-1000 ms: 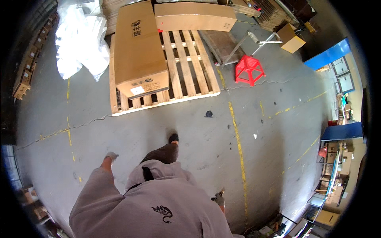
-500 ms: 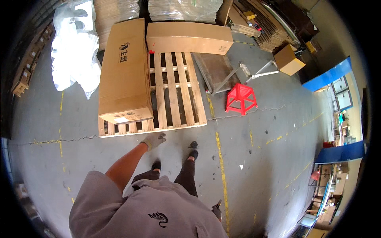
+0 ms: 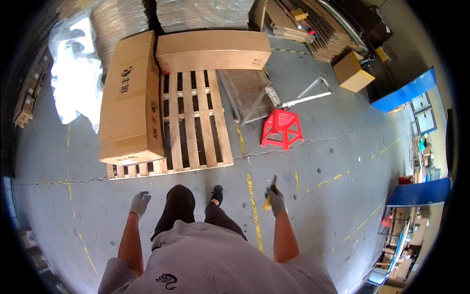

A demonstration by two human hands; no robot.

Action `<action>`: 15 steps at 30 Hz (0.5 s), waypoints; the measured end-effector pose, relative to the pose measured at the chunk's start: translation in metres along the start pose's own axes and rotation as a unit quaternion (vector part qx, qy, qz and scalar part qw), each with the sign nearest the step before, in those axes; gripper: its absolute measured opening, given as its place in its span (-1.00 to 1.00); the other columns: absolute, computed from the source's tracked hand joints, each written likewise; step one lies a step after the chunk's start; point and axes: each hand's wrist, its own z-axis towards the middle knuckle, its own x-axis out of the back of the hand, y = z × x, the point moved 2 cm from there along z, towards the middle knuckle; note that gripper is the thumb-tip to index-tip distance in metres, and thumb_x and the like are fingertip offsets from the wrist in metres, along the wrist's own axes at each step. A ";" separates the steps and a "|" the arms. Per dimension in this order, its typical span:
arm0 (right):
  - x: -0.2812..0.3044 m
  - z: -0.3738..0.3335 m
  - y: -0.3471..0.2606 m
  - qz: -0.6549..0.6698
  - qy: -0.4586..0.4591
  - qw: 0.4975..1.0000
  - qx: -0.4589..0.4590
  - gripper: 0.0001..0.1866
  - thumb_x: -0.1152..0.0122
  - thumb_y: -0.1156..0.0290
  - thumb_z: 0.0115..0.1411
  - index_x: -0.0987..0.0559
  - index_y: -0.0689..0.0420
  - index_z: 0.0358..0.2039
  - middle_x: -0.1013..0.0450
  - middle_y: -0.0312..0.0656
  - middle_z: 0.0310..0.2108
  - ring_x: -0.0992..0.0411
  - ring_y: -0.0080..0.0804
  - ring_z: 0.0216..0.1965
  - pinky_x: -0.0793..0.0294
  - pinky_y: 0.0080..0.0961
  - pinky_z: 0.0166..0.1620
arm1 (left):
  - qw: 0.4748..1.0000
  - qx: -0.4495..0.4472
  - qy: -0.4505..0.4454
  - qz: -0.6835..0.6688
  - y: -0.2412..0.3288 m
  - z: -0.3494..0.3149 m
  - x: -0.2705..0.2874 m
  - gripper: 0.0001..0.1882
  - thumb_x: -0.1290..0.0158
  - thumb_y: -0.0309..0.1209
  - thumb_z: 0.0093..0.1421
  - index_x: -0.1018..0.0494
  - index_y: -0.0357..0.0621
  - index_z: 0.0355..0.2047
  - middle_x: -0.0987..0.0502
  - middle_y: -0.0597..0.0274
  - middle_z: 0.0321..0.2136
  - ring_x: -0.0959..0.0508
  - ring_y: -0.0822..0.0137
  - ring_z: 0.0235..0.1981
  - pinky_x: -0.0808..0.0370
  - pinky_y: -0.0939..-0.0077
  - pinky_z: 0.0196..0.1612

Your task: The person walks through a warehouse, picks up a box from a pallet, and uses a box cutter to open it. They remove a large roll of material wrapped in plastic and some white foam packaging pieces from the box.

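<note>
My left hand (image 3: 140,204), in a pale grey glove, hangs over the floor in front of the pallet's near left corner. Its fingers are loosely bent and slightly apart, holding nothing visible. Off to the right, my right hand (image 3: 277,200), gloved too, is closed round a yellow-and-dark tool (image 3: 267,202); blur hides its exact kind. Ahead lies a wooden pallet (image 3: 190,122). A long cardboard box (image 3: 128,103) runs along the pallet's left side, and a second long box (image 3: 210,51) lies across its far end. Neither hand touches the boxes.
Right of the pallet stand a red plastic stool (image 3: 282,128) and a flat cart (image 3: 247,93) with a metal frame. Wrapped stacks (image 3: 200,14) line the back. An open carton (image 3: 353,72) and flattened cardboard (image 3: 328,36) are at the far right. White plastic wrapping (image 3: 76,73) lies left.
My left hand has drawn back from the pallet's near edge and moved left. My right hand has swung forward into view with the tool. One leg has stepped forward, and the view has shifted right.
</note>
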 end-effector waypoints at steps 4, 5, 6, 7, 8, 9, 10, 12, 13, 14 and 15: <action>-0.123 0.036 -0.075 -0.023 -0.168 0.985 0.030 -0.53 -0.28 0.28 0.14 -0.52 0.28 0.00 -0.50 -0.29 -0.16 -0.40 -0.53 -0.17 -0.37 -0.57 -0.05 | 0.976 -0.080 -0.060 -0.191 0.160 0.010 -0.015 -0.57 -0.08 -0.33 0.16 -0.42 -0.29 0.01 -0.58 -0.03 -0.16 -0.56 0.24 -0.11 -0.44 0.42 0.01; -0.161 0.029 -0.095 -0.027 -0.181 0.982 0.050 -0.54 -0.28 0.27 0.15 -0.52 0.29 -0.02 -0.50 -0.29 -0.17 -0.40 -0.52 -0.17 -0.37 -0.58 -0.06 | 0.969 -0.112 -0.091 -0.199 0.198 0.009 -0.018 -0.53 -0.09 -0.32 0.15 -0.39 -0.27 0.05 -0.57 -0.03 -0.15 -0.57 0.21 -0.12 -0.45 0.42 0.02; -0.195 0.013 -0.127 -0.057 -0.230 0.970 0.061 -0.54 -0.28 0.27 0.15 -0.52 0.30 -0.02 -0.51 -0.26 -0.17 -0.42 -0.50 -0.16 -0.38 -0.56 -0.04 | 0.972 -0.175 -0.071 -0.139 0.207 0.024 -0.033 -0.49 -0.11 -0.32 0.13 -0.36 -0.25 0.08 -0.56 -0.04 -0.14 -0.57 0.14 -0.12 -0.45 0.39 0.01; -0.216 0.017 -0.127 0.042 -0.311 0.949 0.028 -0.56 -0.27 0.28 0.16 -0.51 0.28 -0.01 -0.52 -0.25 -0.19 -0.44 -0.50 -0.17 -0.41 -0.55 -0.06 | 0.965 -0.227 -0.071 -0.114 0.246 0.024 -0.035 -0.46 -0.11 -0.31 0.13 -0.32 -0.24 0.11 -0.54 -0.06 -0.12 -0.56 0.07 -0.10 -0.47 0.34 -0.01; -0.239 0.007 -0.148 -0.021 -0.308 0.950 0.044 -0.60 -0.24 0.32 0.18 -0.50 0.28 -0.02 -0.52 -0.24 -0.17 -0.45 -0.52 -0.18 -0.45 -0.56 -0.10 | 0.970 -0.210 -0.076 -0.099 0.279 0.021 -0.030 -0.44 -0.11 -0.30 0.13 -0.30 -0.24 0.12 -0.54 -0.07 -0.11 -0.56 0.06 -0.10 -0.47 0.34 -0.01; -0.256 0.004 -0.156 0.040 -0.326 0.944 0.028 -0.64 -0.21 0.34 0.21 -0.51 0.25 -0.04 -0.51 -0.25 -0.16 -0.45 -0.55 -0.19 -0.46 -0.57 -0.15 | 0.973 -0.198 -0.086 -0.083 0.314 0.017 -0.024 -0.42 -0.11 -0.29 0.13 -0.28 -0.24 0.14 -0.54 -0.08 -0.11 -0.56 0.06 -0.09 -0.48 0.33 -0.02; -0.271 0.005 -0.163 0.032 -0.339 0.938 0.069 -0.66 -0.20 0.33 0.22 -0.50 0.22 -0.04 -0.50 -0.26 -0.16 -0.45 -0.55 -0.20 -0.46 -0.57 -0.15 | 0.975 -0.187 -0.096 -0.066 0.334 0.019 -0.020 -0.40 -0.12 -0.28 0.13 -0.25 -0.24 0.15 -0.54 -0.08 -0.11 -0.55 0.06 -0.09 -0.48 0.33 -0.03; -0.294 0.002 -0.192 -0.005 -0.325 0.937 0.130 -0.65 -0.22 0.29 0.20 -0.53 0.24 -0.08 -0.51 -0.25 -0.28 -0.45 -0.53 -0.26 -0.46 -0.56 -0.16 | 0.970 -0.171 -0.074 -0.154 0.318 0.056 -0.033 -0.40 -0.11 -0.34 0.15 -0.21 -0.23 0.17 -0.55 -0.05 -0.15 -0.57 0.18 -0.13 -0.51 0.39 -0.08; -0.299 0.007 -0.197 -0.005 -0.319 0.939 0.131 -0.64 -0.24 0.28 0.19 -0.53 0.23 -0.07 -0.51 -0.25 -0.29 -0.45 -0.53 -0.26 -0.46 -0.56 -0.16 | 0.960 -0.195 -0.070 -0.189 0.315 0.070 -0.036 -0.43 -0.11 -0.35 0.16 -0.23 -0.24 0.14 -0.55 -0.03 -0.16 -0.57 0.20 -0.13 -0.50 0.40 -0.08; -0.305 0.013 -0.203 -0.005 -0.313 0.940 0.132 -0.62 -0.25 0.26 0.18 -0.53 0.21 -0.07 -0.51 -0.24 -0.29 -0.45 -0.53 -0.27 -0.46 -0.57 -0.16 | 0.948 -0.218 -0.065 -0.223 0.312 0.084 -0.038 -0.46 -0.10 -0.36 0.16 -0.25 -0.25 0.12 -0.56 -0.01 -0.17 -0.57 0.21 -0.13 -0.50 0.40 -0.08; -0.311 0.024 -0.200 -0.040 -0.294 0.938 0.179 -0.61 -0.26 0.26 0.17 -0.52 0.20 -0.05 -0.51 -0.22 -0.28 -0.46 -0.50 -0.25 -0.46 -0.55 -0.14 | 0.945 -0.219 -0.082 -0.228 0.318 0.092 -0.036 -0.50 -0.11 -0.36 0.16 -0.28 -0.26 0.08 -0.56 0.00 -0.19 -0.57 0.22 -0.13 -0.50 0.40 -0.09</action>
